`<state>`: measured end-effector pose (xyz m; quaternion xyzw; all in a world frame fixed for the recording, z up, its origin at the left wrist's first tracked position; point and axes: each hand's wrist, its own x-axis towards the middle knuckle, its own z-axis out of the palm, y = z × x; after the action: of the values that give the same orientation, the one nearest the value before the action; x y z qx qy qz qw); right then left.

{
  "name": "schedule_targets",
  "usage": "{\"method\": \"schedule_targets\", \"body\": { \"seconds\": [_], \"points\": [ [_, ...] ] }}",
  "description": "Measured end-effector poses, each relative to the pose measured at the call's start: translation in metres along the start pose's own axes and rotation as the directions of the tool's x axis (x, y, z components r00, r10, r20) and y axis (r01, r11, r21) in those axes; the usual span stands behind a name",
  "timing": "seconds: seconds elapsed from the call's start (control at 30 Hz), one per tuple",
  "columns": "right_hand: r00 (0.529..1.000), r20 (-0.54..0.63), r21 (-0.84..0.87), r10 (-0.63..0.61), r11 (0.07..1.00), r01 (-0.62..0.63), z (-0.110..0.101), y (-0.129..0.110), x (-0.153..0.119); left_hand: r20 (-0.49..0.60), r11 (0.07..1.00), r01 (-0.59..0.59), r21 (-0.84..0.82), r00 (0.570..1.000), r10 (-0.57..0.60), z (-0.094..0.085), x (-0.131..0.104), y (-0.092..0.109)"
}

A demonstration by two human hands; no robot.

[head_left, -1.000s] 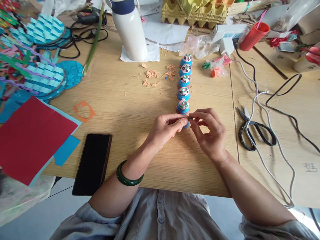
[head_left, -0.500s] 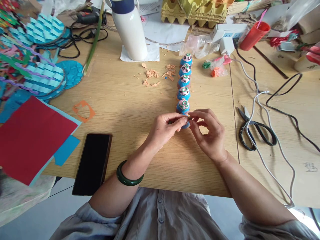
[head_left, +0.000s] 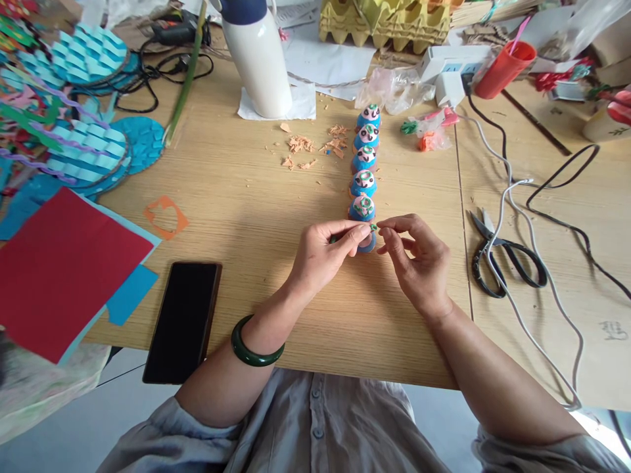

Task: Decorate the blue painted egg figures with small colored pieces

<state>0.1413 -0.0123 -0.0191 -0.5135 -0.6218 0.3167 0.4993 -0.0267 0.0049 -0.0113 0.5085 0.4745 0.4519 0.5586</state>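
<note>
Several small blue domes (head_left: pixel 363 180) with pink tops and green and dark trim form a row running away from me. At the near end, my left hand (head_left: pixel 325 253) pinches a small green piece (head_left: pixel 373 227) between thumb and forefinger, partly over the nearest dome (head_left: pixel 366 243). Something dark green also shows between its fingers. My right hand (head_left: pixel 417 259) is just right of the green piece, thumb and forefinger pressed together; whether anything is between those fingertips is too small to tell.
Black-handled scissors (head_left: pixel 507 253) and a white cable (head_left: pixel 557 295) lie at the right. A phone (head_left: pixel 182 322) and red paper (head_left: pixel 69 269) are at the left. Behind stand a white flask (head_left: pixel 259 66), a red cup (head_left: pixel 505 69) and yellow egg trays (head_left: pixel 384 26). Orange shavings (head_left: pixel 300 144) lie mid-table.
My right fingertips have drawn slightly right, away from my left ones, and more of the green piece shows between them. The nearest dome is less covered.
</note>
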Motion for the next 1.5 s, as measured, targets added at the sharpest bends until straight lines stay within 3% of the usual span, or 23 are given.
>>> {"method": "schedule_targets", "body": {
  "seconds": [0.37, 0.7, 0.87, 0.97, 1.1, 1.23, 1.37, 1.5],
  "points": [
    [0.999, -0.015, 0.045, 0.045, 0.998, -0.044, 0.000, -0.005, 0.001, 0.008, 0.994, -0.054, 0.100, 0.999, 0.053, 0.001, -0.001, 0.004],
    [0.980, 0.022, 0.190, 0.197, 0.962, -0.197, 0.001, -0.001, 0.004, 0.030, 0.984, -0.083, 0.160, 0.996, 0.079, 0.002, -0.002, 0.003],
    [0.968, 0.025, 0.195, 0.249, 0.949, -0.249, -0.001, -0.004, 0.008, -0.076, 0.997, -0.041, 0.071, 0.996, 0.046, 0.001, 0.000, 0.006],
    [0.942, 0.107, 0.217, 0.319, 0.917, -0.336, -0.006, -0.003, 0.014, -0.146, 0.997, -0.044, 0.068, 0.988, 0.053, -0.003, 0.003, 0.005],
    [0.871, 0.297, 0.259, 0.390, 0.846, -0.467, -0.015, 0.000, 0.024, -0.073, 0.992, -0.048, 0.118, 0.996, 0.057, -0.007, 0.005, 0.002],
    [0.844, 0.378, 0.222, 0.381, 0.847, -0.482, -0.018, 0.000, 0.027, -0.031, 0.983, -0.059, 0.172, 0.997, 0.065, -0.007, 0.006, 0.000],
    [0.855, 0.360, 0.194, 0.372, 0.867, -0.459, -0.016, 0.004, 0.024, -0.014, 0.980, -0.036, 0.194, 0.999, 0.040, -0.006, 0.007, -0.004],
    [0.903, 0.287, 0.185, 0.319, 0.907, -0.379, -0.011, 0.010, 0.020, 0.003, 0.980, -0.023, 0.199, 1.000, 0.022, -0.005, 0.008, -0.006]
  ]
}}
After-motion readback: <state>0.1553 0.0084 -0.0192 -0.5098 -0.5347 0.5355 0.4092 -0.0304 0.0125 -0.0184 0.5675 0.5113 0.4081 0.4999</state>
